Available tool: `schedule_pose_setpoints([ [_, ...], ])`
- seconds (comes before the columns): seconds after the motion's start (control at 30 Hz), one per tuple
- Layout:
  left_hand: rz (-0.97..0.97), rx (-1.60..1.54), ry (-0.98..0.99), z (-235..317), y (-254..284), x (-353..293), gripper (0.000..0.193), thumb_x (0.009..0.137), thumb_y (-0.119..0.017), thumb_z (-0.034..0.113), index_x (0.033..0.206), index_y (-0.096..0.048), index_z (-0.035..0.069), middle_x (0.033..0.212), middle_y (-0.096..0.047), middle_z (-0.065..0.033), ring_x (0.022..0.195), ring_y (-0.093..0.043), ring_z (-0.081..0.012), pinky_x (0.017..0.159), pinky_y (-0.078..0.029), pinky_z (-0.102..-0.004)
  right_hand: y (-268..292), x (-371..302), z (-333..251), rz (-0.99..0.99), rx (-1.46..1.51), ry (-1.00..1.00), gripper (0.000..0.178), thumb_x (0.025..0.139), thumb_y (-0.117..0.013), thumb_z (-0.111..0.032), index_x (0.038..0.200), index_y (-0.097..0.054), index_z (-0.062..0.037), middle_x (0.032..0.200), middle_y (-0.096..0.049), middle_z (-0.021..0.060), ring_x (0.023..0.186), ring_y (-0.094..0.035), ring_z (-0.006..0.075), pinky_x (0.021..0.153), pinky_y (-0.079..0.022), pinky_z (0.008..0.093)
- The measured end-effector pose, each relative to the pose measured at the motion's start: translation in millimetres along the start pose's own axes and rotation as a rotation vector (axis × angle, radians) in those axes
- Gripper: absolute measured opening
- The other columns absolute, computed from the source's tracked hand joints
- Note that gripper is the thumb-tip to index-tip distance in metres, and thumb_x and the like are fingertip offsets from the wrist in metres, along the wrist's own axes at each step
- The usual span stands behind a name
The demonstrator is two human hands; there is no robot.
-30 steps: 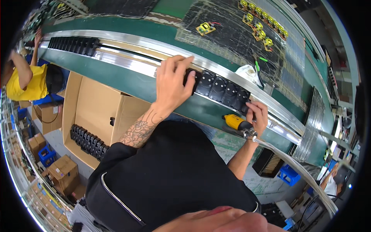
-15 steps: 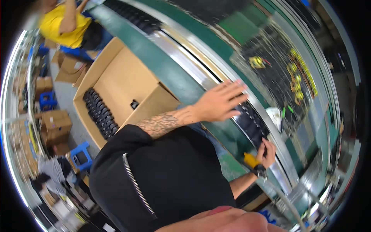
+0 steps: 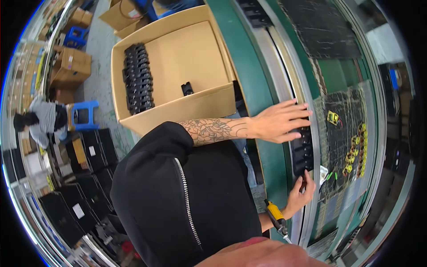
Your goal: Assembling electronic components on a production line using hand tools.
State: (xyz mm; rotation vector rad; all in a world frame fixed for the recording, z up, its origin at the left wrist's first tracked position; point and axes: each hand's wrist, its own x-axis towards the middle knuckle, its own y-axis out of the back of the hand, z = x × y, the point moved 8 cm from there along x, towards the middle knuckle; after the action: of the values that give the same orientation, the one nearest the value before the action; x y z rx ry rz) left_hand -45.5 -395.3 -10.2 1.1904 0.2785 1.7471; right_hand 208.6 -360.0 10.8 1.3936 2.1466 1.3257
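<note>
My left hand (image 3: pixel 281 122), on the tattooed arm, is spread flat with fingers apart over the metal rail (image 3: pixel 278 58) of the workbench. Its fingertips lie over the upper end of a row of black plastic parts (image 3: pixel 303 151) set in the rail. At the lower end of that row is my right hand (image 3: pixel 302 192). Its thumb and fingers close on the end of a black part, which they partly hide. Beside my right wrist hangs a yellow powered screwdriver (image 3: pixel 275 212), its metal end pointing down.
An open cardboard box (image 3: pixel 178 107) at left holds a row of black parts (image 3: pixel 138 78) and one loose part (image 3: pixel 187 89). Beyond the rail, a dark mat (image 3: pixel 340 100) bears several yellow components (image 3: pixel 356 151). More black parts (image 3: pixel 255 13) sit up the rail. A person (image 3: pixel 46 118) is far left.
The whole view has turned, so the rail now runs more upright and the box sits higher. Both hands keep about the same places along the black parts. The yellow screwdriver shows more fully.
</note>
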Motion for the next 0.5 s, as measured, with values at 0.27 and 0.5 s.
schedule_pose_setpoints([
  [0.27,0.08,0.032,0.062,-4.8,41.8,-21.7,0.041,0.091,-0.065,0.028,0.128,-0.06,0.011,0.144,-0.053,-0.0076,0.143,-0.04,-0.0268,0.123,-0.024,-0.0499,-67.3,87.3,-67.0,-0.227,0.069,0.142,0.038,0.092,-0.06,-0.003,0.13,-0.063,-0.0043,0.107,-0.07,0.0133,0.089,-0.063,0.0246,0.08,-0.051,0.0324],
  [0.5,-0.007,0.251,0.019,-15.5,25.1,1.9,0.04,0.092,-0.063,0.033,0.125,-0.063,0.01,0.135,-0.059,-0.0058,0.139,-0.046,-0.0273,0.123,-0.024,-0.0489,-68.0,69.9,-37.1,-0.057,0.347,0.002,0.038,0.097,-0.057,-0.004,0.135,-0.059,-0.0025,0.106,-0.072,0.0121,0.093,-0.067,0.0212,0.085,-0.053,0.0306],
])
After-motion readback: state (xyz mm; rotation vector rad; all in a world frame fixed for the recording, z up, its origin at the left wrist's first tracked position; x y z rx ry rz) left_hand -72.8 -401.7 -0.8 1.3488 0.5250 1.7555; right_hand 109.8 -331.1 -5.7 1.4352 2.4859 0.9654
